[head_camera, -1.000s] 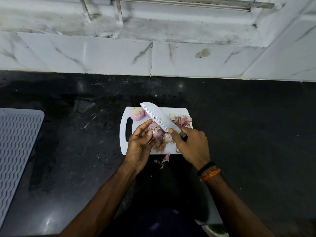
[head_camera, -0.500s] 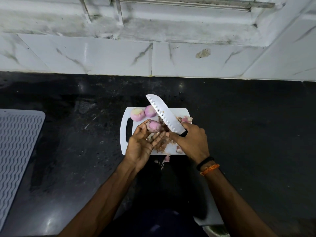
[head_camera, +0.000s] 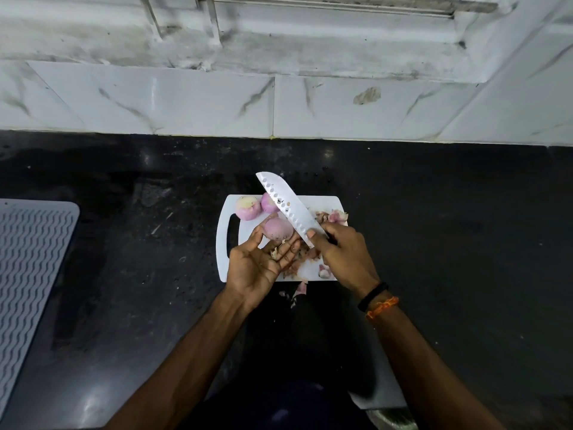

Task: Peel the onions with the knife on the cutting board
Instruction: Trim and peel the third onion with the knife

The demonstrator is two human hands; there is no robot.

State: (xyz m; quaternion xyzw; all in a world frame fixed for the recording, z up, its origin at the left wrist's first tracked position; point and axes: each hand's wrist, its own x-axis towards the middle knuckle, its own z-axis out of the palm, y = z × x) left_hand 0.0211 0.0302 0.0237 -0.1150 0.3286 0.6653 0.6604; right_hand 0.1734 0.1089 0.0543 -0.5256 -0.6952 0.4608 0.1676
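A white cutting board (head_camera: 324, 204) lies on the black counter. Two peeled pink onions (head_camera: 248, 207) (head_camera: 268, 202) sit side by side at its far left corner. A third peeled onion (head_camera: 278, 228) lies just past the thumb and fingertips of my left hand (head_camera: 257, 265), which is palm up with its fingers spread flat. My right hand (head_camera: 344, 256) grips the handle of a white knife (head_camera: 286, 207). The blade points up and to the left, above the board and over part of the second onion. Onion skins (head_camera: 331, 216) lie on the board's right side and under my fingers.
A grey ribbed mat (head_camera: 31, 259) lies on the counter at the far left. Some skin scraps (head_camera: 300, 288) have dropped just off the board's near edge. A white marble-tiled wall (head_camera: 201, 100) runs along the back of the counter.
My left hand has turned palm up and opened, and the onion it pinched now lies at its fingertips. The knife has lifted and swung slightly away, uncovering the second peeled onion.
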